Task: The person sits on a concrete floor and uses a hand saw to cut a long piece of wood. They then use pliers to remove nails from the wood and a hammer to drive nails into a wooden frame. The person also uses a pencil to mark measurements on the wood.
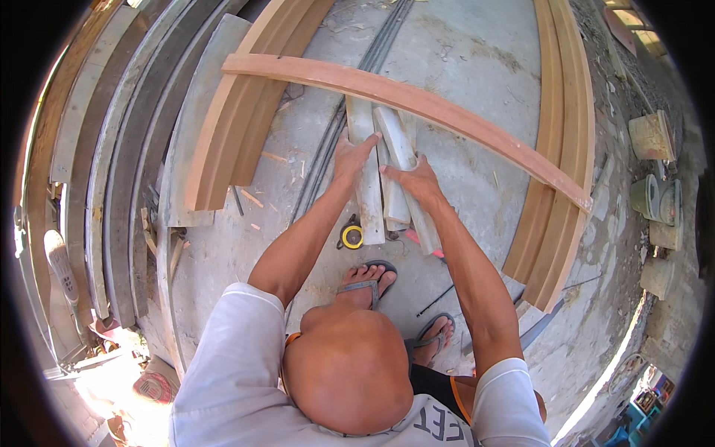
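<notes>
Pale battens (370,200), at least three, extend over the concrete floor (477,82) inward of its edges, left grip (354,158) and right grip (410,179) each closed around one, beside one tape measure (351,236).

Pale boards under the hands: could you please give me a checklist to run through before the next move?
1. Left hand on the left board: ok, the thumb lies across it.
2. Right hand on the right board: ok, laid across it.
3. Left board's far end in sight: not ok, the reddish plank covers it.
4. Tape measure free of the left board: cannot tell, it lies right beside the near end and may touch.
5. Footwear closed: not ok, the sandals are open.
</notes>
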Available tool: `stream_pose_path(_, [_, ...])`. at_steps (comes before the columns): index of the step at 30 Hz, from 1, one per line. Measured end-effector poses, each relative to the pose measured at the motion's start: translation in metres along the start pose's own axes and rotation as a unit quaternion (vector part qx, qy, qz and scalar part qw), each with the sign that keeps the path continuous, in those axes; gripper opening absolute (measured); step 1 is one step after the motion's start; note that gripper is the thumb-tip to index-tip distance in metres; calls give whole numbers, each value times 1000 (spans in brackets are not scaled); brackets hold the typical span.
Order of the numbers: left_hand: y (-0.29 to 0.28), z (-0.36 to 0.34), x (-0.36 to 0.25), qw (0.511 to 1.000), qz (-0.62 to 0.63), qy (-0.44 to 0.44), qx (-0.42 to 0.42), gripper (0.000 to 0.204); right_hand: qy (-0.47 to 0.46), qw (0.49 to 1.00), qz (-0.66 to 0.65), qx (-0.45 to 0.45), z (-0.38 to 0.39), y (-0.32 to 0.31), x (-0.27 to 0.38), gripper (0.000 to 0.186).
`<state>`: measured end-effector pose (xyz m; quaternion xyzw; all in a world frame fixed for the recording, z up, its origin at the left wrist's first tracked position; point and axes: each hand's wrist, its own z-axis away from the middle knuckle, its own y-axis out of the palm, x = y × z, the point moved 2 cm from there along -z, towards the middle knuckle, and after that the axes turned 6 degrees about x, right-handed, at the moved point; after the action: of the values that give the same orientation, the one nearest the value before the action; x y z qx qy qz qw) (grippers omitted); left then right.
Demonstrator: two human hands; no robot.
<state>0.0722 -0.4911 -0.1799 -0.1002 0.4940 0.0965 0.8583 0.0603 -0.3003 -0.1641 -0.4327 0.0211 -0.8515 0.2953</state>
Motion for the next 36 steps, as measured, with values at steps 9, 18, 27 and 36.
stream_pose_path(9, [-14,-28,74,998,-46,34,1,73,12,990,129,-50,14,12,-42,116])
stream_pose_path(18, [52,-13,32,993,-48,100,28,66,14,998,-38,-43,-40,7,-56,107])
stream_pose_path(27, [46,25,17,988,-16,149,26,63,-69,985,-157,-11,-35,24,-45,98])
stream_pose_path(36, [-104,130,59,938,-199,251,-131,48,-77,965,205,-146,-26,-27,-67,96])
